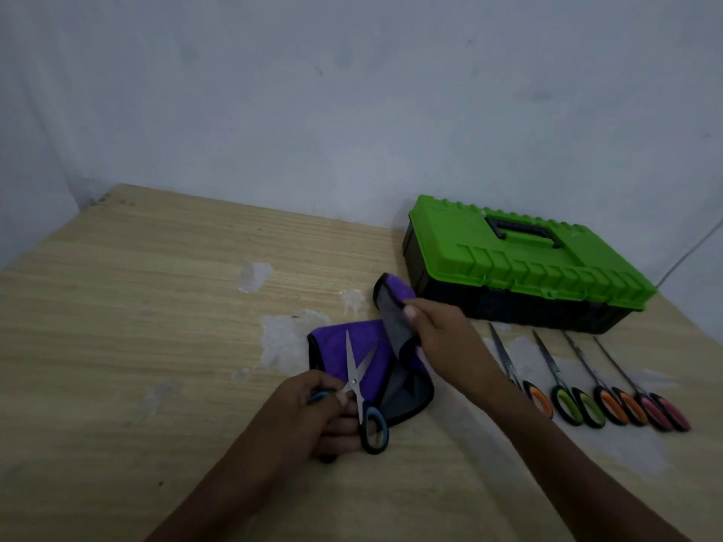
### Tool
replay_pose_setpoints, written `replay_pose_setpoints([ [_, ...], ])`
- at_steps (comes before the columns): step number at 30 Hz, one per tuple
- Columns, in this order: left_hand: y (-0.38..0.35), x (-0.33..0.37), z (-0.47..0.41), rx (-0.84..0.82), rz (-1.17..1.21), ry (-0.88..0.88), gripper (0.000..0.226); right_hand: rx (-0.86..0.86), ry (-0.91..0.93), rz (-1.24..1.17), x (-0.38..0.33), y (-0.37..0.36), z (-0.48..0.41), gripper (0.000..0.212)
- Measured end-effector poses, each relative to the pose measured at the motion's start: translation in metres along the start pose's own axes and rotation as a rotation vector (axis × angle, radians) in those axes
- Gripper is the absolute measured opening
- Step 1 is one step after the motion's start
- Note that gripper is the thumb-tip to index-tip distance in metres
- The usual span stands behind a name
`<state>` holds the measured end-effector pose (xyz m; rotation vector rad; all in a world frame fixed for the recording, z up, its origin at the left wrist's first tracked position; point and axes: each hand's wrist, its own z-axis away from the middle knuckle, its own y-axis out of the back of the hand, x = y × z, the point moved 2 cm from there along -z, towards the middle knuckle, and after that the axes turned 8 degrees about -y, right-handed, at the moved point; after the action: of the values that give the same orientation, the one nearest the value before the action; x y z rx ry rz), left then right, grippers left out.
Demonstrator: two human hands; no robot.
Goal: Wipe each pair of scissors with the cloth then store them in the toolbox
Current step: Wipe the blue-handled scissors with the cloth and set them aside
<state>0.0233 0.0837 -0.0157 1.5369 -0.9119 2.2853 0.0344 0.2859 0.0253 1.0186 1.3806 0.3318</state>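
Dimly lit, worn wooden table, bare grey wall, closed toolbox

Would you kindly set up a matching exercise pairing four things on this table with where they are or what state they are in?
Things:
1. blue-handled scissors
2. purple cloth
3. toolbox
4. green-handled scissors

States or places:
A. lid shut, at the back of the table by the wall
B. lying in the row on the table to the right
C. blades open, held by the left hand
D. one edge lifted by the right hand

Pairs: 1-C, 2-D, 3-A, 4-B
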Motion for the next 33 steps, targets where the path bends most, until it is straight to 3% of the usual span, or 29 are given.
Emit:
replay_pose_setpoints([
  [2,-0.001,0.001,0.001,-0.009,0.017,-0.002,0.009,0.007,0.007,-0.009,-0.005,0.015,0.018,0.026],
  [5,-0.002,0.001,0.002,0.018,-0.025,-0.019,0.009,-0.303,0.133,0.211,-0.025,-0.002,0.059,0.029],
  [7,-0.003,0.001,0.002,0.032,-0.066,-0.044,0.011,-0.431,0.188,0.372,-0.029,-0.022,0.074,0.043],
  [12,-0.001,0.000,0.001,0.011,-0.050,-0.034,0.011,-0.323,0.155,0.527,-0.026,-0.027,0.060,0.057],
  [14,0.001,-0.001,0.001,0.020,-0.077,-0.031,0.011,-0.382,0.179,0.551,-0.031,-0.026,0.066,0.056],
  [17,0.003,-0.002,0.001,-0.010,-0.016,-0.013,0.014,-0.509,0.187,0.541,-0.037,-0.026,0.086,0.055],
  [30,0.005,-0.001,0.005,-0.090,0.091,-0.023,0.024,-0.462,0.219,0.406,-0.019,-0.039,0.088,0.067],
  [31,0.005,-0.001,0.004,-0.087,0.087,-0.021,0.024,-0.450,0.215,0.401,-0.017,-0.041,0.088,0.065],
  [33,0.006,-0.003,0.003,-0.079,0.074,-0.015,0.023,-0.268,0.260,0.445,-0.015,-0.042,0.083,0.061],
])
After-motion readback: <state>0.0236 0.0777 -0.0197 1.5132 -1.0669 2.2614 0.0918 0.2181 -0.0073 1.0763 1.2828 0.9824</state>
